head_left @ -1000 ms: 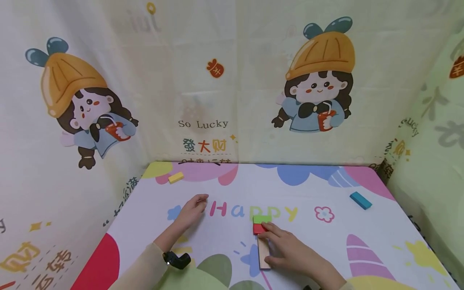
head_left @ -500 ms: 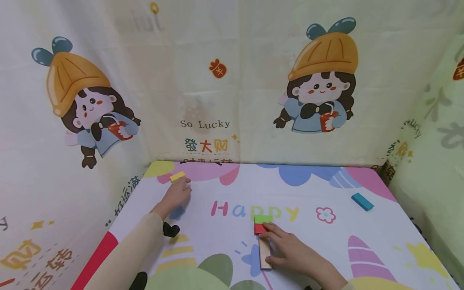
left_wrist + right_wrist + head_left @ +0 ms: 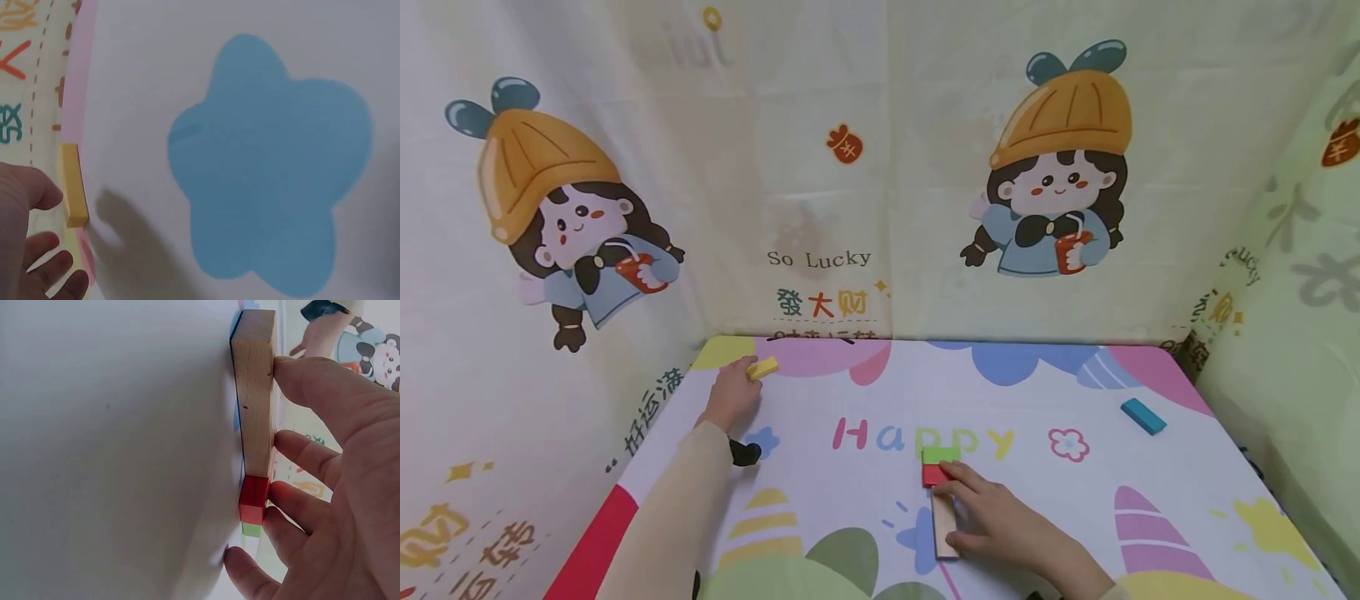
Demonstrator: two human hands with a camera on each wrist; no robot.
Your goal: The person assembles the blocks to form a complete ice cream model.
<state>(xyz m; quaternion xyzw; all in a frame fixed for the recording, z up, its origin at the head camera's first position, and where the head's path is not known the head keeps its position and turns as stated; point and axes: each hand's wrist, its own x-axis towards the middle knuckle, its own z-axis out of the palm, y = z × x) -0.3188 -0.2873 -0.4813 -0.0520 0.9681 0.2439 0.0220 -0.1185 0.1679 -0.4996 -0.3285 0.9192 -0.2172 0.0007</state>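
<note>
In the head view my left hand (image 3: pixel 733 392) is at the left end of a yellow block (image 3: pixel 766 367) near the table's far left. The left wrist view shows the thumb (image 3: pixel 47 190) right beside that yellow block (image 3: pixel 74 187), the other fingers loosely bent. My right hand (image 3: pixel 1011 521) rests its fingertips on a row of blocks. Its thumb (image 3: pixel 300 375) touches a long bare-wood block (image 3: pixel 253 406) with a dark edge; other fingertips lie along the wood and a red block (image 3: pixel 253 499). A green block (image 3: pixel 942 455) continues the row beyond the red one.
A blue block (image 3: pixel 1144 416) lies at the right side of the table. The white tabletop (image 3: pixel 850 396) carries printed shapes and the word Happy. Patterned cloth (image 3: pixel 925 208) hangs along the back and both sides.
My left hand has reached forward and left, from beside the printed letters to the yellow block, ending at its left end. My right hand and the row of blocks have stayed put.
</note>
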